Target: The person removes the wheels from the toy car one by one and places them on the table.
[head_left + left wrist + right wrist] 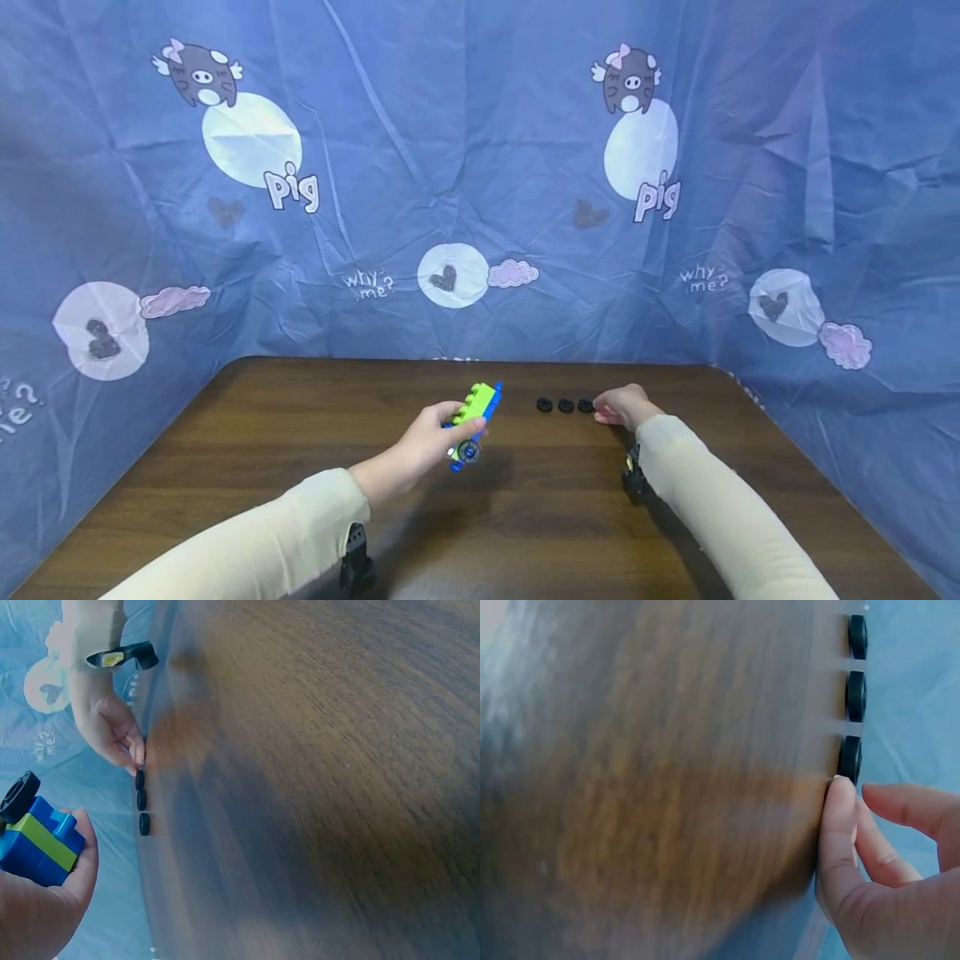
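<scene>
My left hand (423,437) grips a toy car of green and blue building blocks (477,403), holding it tilted above the table. One black wheel (20,796) shows on the car in the left wrist view; the car's far side is hidden. Three loose black wheels lie flat in a row to the right of the car: a left one (544,405), a middle one (566,405) and a right one (586,405). At the right-hand wheel (850,757) are the fingertips of my right hand (892,862), thumb and finger spread apart. Whether they touch it I cannot tell.
The loose wheels lie toward the far part of a brown wooden table (300,417). Behind the table hangs a blue cloth (465,167) with pig and heart prints. A black strap device (356,558) sits on the left wrist, and another (634,475) on the right.
</scene>
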{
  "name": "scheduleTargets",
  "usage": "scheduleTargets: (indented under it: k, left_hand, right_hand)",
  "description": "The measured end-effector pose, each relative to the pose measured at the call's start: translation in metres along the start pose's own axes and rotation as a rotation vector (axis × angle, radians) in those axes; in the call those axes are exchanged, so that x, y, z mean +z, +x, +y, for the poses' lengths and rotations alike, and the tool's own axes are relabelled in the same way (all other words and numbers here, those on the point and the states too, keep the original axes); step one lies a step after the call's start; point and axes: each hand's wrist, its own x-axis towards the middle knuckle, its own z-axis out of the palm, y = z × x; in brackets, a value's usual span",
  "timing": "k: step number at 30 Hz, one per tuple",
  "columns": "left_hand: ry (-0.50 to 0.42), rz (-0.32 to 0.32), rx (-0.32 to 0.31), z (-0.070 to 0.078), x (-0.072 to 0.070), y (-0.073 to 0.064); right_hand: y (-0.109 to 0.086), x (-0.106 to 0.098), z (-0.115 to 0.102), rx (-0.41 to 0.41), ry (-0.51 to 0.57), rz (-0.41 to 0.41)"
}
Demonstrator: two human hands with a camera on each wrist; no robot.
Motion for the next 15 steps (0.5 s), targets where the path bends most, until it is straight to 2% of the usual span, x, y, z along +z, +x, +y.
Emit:
scheduleTargets:
  k: [3, 10, 15]
  left_hand:
    - [-0.038, -0.061, -0.010, 0.002, -0.001, 0.001]
    - [-0.112, -0.250, -0.014, 0.006, -0.003, 0.001]
    - [-0.119, -0.323, 0.012, 0.008, -0.003, 0.005]
  right_hand:
    - [-0.001, -0.004, 0.001, -0.001, 0.033, -0.038]
    - [-0.004, -0.011, 0.001, 0.010, 0.066, -0.092]
    - [-0.011, -0.014, -0.002, -0.022, 0.073, -0.142]
